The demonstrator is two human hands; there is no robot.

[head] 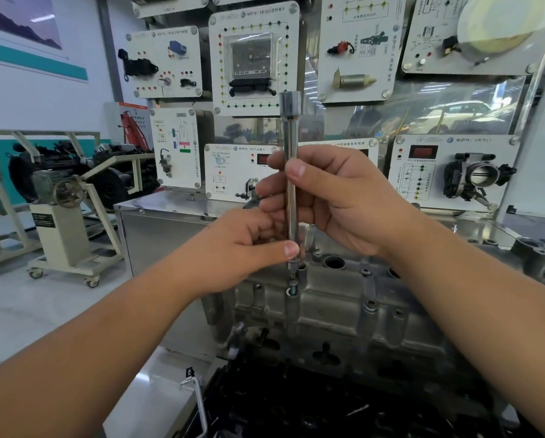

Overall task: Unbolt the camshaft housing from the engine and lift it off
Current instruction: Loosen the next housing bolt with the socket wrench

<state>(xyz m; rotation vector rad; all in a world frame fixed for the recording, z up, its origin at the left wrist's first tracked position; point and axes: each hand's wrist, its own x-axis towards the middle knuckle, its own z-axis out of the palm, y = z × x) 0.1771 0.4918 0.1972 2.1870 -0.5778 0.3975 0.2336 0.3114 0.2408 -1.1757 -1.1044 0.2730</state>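
Observation:
The grey cast camshaft housing sits on top of the engine in the lower middle of the view. A long chrome socket extension bar stands upright over it, with its bit on a bolt that sticks partly out of its hole in the housing. My right hand grips the bar's middle, thumb across the front. My left hand pinches the bar's lower end just above the bolt. Other bolts sit in the housing to the right.
A metal cabinet stands behind the engine, carrying white training panels with car parts. An engine on a wheeled stand is at the left. A chrome handle lies on the steel surface below left of the engine.

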